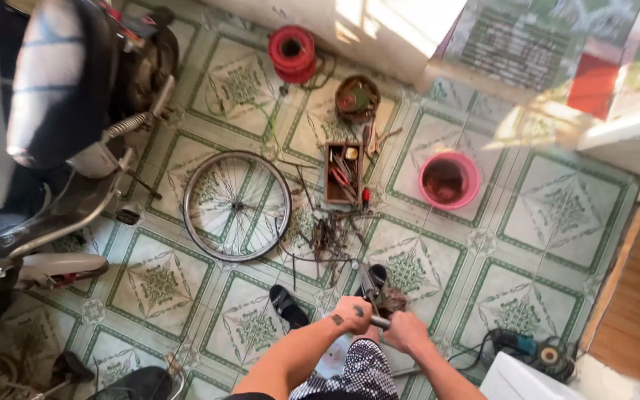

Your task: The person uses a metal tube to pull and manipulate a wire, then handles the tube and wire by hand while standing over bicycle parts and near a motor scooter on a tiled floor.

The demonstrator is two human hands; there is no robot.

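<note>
My left hand [353, 313] and my right hand [407, 331] are both closed around a short metal crossbar handle [380, 322] held level in front of me. Under the handle a dark upright tool body [369, 285] goes down to the tiled floor, its base partly hidden by a rusty clump [392, 300]. A black sandal [288, 305] lies just left of my left hand; another dark shoe [377, 274] shows beyond the handle. A bare spoked bicycle wheel [237, 206] lies flat on the floor ahead and to the left.
A wooden tray of hand tools [344, 172], scattered rusty parts [327, 238], a pink bucket [448, 180], a red wire spool [292, 53] and a round tin [356, 98] lie ahead. A motorbike [61, 111] fills the left side. An angle grinder [536, 350] sits at the right.
</note>
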